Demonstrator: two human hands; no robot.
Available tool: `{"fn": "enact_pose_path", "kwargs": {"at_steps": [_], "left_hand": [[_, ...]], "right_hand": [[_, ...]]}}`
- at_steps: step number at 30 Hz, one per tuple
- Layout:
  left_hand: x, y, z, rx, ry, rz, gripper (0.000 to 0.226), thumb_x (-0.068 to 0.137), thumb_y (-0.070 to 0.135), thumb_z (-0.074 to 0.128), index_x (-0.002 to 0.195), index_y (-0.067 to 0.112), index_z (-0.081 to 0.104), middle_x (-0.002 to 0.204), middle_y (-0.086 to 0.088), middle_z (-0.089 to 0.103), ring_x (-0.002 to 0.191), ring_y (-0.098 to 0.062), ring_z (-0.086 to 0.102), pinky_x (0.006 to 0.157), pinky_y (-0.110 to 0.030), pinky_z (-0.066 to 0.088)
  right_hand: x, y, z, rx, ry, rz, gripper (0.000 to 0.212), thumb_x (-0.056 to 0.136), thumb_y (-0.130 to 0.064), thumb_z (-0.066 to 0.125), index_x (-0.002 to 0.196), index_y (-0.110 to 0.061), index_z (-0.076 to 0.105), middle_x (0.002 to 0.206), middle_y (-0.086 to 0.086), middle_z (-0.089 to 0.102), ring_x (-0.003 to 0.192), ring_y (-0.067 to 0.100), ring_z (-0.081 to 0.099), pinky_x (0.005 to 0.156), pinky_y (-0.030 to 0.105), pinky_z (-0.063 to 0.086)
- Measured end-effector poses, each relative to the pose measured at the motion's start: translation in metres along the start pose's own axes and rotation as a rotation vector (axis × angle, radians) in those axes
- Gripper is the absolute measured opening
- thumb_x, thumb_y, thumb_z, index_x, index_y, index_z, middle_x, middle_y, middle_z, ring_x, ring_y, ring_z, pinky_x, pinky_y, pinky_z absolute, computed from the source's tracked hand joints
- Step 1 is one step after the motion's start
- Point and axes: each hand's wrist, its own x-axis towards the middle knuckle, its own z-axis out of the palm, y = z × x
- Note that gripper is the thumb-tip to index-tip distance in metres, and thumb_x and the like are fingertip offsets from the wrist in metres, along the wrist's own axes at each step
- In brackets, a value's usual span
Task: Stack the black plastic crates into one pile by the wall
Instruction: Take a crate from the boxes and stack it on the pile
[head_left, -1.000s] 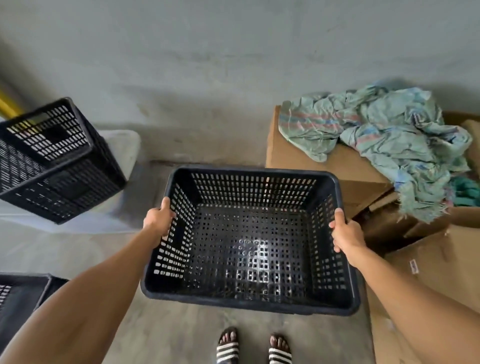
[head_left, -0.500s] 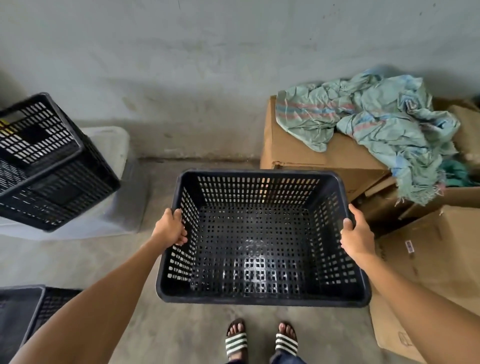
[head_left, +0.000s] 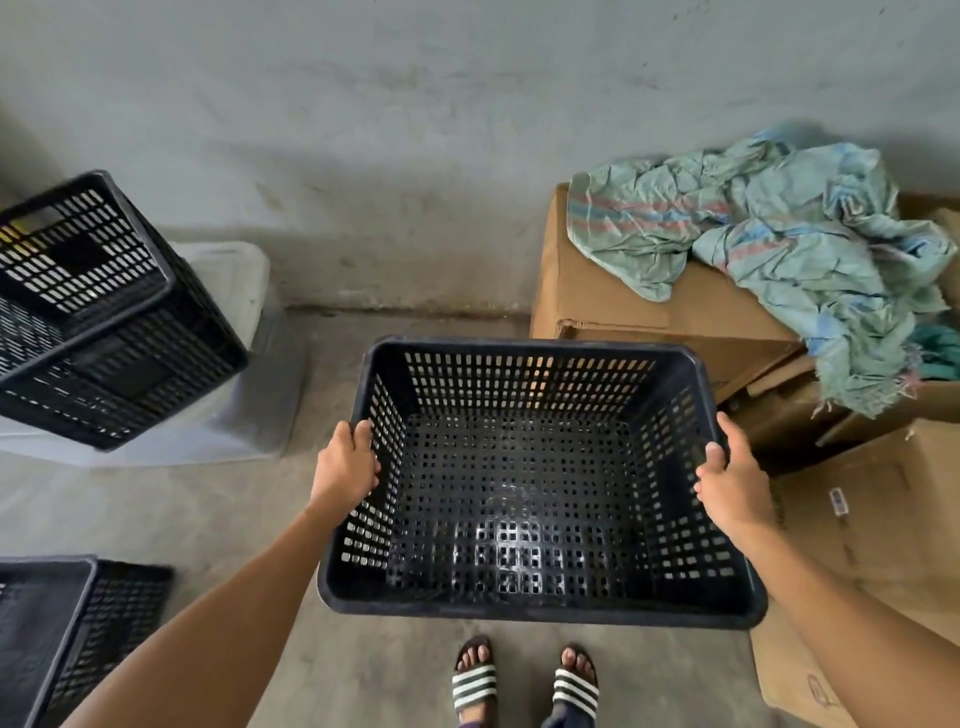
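Note:
I hold an empty black perforated crate (head_left: 540, 499) upright above the concrete floor, its opening facing up. My left hand (head_left: 345, 467) grips its left rim and my right hand (head_left: 730, 480) grips its right rim. At the left, a second black crate (head_left: 98, 312) lies tilted on a translucent plastic bin (head_left: 234, 291) by the wall. A third black crate (head_left: 62, 634) sits at the bottom left corner, partly cut off by the frame.
Brown cardboard boxes (head_left: 613, 306) stand at the right against the grey wall (head_left: 415, 130), with a crumpled teal cloth (head_left: 779, 244) draped over them. More boxes (head_left: 883, 525) crowd the right edge. My sandalled feet (head_left: 524, 680) stand on bare floor below the crate.
The held crate has drifted slightly right and closer to the cardboard boxes. Both hands keep the same grip on its rims, and the view has tilted down a little.

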Motion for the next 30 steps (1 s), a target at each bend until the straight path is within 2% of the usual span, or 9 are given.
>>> {"fn": "enact_pose_path", "kwargs": {"at_steps": [4,7,9,12,17,19,23,26,30], "left_hand": [[0.006,-0.002,0.0,0.017,0.01,0.005,0.038,0.103,0.046,0.031,0.096,0.011,0.047,0.079,-0.014,0.065,0.057,-0.025,0.061,0.059,-0.045,0.059],[0.008,-0.003,0.0,0.029,0.019,-0.013,0.039,0.102,0.046,0.032,0.098,0.012,0.049,0.084,-0.016,0.068,0.061,-0.028,0.064,0.07,-0.051,0.06],[0.006,-0.001,-0.001,0.091,0.02,-0.04,0.043,0.1,0.047,0.033,0.11,0.009,0.05,0.103,-0.018,0.068,0.084,-0.034,0.067,0.086,-0.051,0.054],[0.005,0.004,-0.007,0.198,0.057,0.037,0.059,0.096,0.051,0.035,0.141,0.013,0.037,0.139,-0.017,0.048,0.124,-0.037,0.052,0.105,-0.052,0.041],[-0.01,0.02,-0.021,0.173,0.235,0.224,0.065,0.101,0.044,0.035,0.158,0.023,0.012,0.166,-0.003,0.015,0.153,-0.025,0.016,0.121,-0.05,0.019],[-0.028,0.002,-0.013,0.293,0.199,0.278,0.067,0.101,0.044,0.034,0.159,0.026,0.004,0.168,0.002,0.007,0.154,-0.025,0.013,0.12,-0.052,0.022],[-0.036,-0.025,-0.001,0.439,0.068,0.225,0.075,0.098,0.04,0.043,0.157,0.031,-0.002,0.167,0.002,0.013,0.128,-0.043,0.053,0.093,-0.059,0.05],[-0.028,-0.017,0.0,0.419,0.073,0.205,0.079,0.095,0.033,0.046,0.156,0.033,-0.004,0.165,-0.002,0.02,0.124,-0.043,0.055,0.092,-0.059,0.051],[-0.025,-0.02,-0.007,0.335,-0.035,0.183,0.083,0.095,0.026,0.051,0.157,0.034,-0.004,0.16,-0.011,0.032,0.128,-0.041,0.053,0.102,-0.057,0.046]], "right_hand": [[-0.008,0.008,0.001,-0.018,0.012,-0.04,0.046,0.105,-0.035,0.035,0.15,-0.044,0.031,0.11,0.015,0.069,0.087,0.033,0.068,0.083,0.046,0.054],[-0.008,0.006,0.001,-0.042,0.003,-0.071,0.047,0.106,-0.033,0.033,0.153,-0.038,0.028,0.121,0.017,0.066,0.098,0.037,0.067,0.087,0.046,0.052],[-0.005,-0.003,0.0,-0.13,0.016,-0.096,0.049,0.106,-0.028,0.034,0.154,-0.028,0.027,0.137,0.019,0.056,0.117,0.04,0.058,0.096,0.048,0.046],[0.0,-0.018,0.001,-0.406,0.084,-0.242,0.059,0.103,-0.034,0.04,0.156,-0.018,0.02,0.154,0.021,0.035,0.139,0.039,0.035,0.112,0.053,0.03],[-0.001,-0.033,0.0,-0.474,0.188,-0.452,0.07,0.101,-0.04,0.036,0.159,-0.017,0.005,0.167,0.011,0.0,0.153,0.029,0.001,0.117,0.054,-0.006],[-0.002,-0.009,0.0,-0.536,0.142,-0.409,0.072,0.101,-0.042,0.035,0.158,-0.018,-0.001,0.167,0.01,-0.003,0.153,0.029,0.0,0.117,0.057,-0.005],[0.0,0.026,0.004,-0.627,0.02,-0.336,0.077,0.1,-0.043,0.042,0.158,-0.019,-0.003,0.166,0.014,0.007,0.149,0.034,0.021,0.117,0.058,0.024],[0.003,0.012,0.005,-0.662,0.007,-0.308,0.076,0.1,-0.044,0.039,0.158,-0.02,-0.003,0.166,0.014,0.009,0.15,0.034,0.02,0.117,0.059,0.022],[0.002,0.002,0.001,-0.664,-0.055,-0.283,0.074,0.101,-0.046,0.034,0.158,-0.022,-0.007,0.167,0.012,-0.006,0.153,0.031,0.002,0.12,0.06,0.011]]}}
